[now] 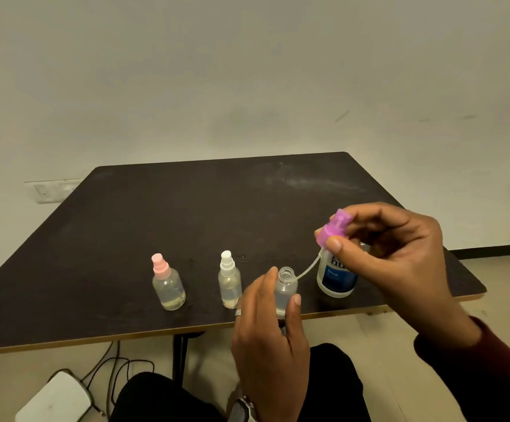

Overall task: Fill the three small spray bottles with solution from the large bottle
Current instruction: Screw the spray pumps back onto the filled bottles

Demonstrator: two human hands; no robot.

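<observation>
Just right of the frame's centre, near the front edge of the dark table (186, 208), an uncapped small spray bottle (284, 295) stands upright with its neck open and some clear liquid in its lower part. The left hand (270, 336) comes up from the lower middle of the frame and grips this bottle, fingers curled on its left side and thumb on its right. Above and to the right, the right hand (400, 254) pinches the purple spray cap (333, 228) between thumb and fingertips, holding it tilted; the cap's thin white dip tube (307, 268) slants down and left, its tip at the open neck's rim. Behind the right hand, partly hidden, stands the large bottle (336, 278), white with a blue label, just right of the open bottle.

Left of centre stand two capped small bottles, well apart from each other: one with a white sprayer (230, 280), near the left hand, and further left one with a pink sprayer (168, 283). Both hold a little clear liquid.

At the lower left of the frame, on the floor, lie a white box (55, 397) and black cables (116, 370).
</observation>
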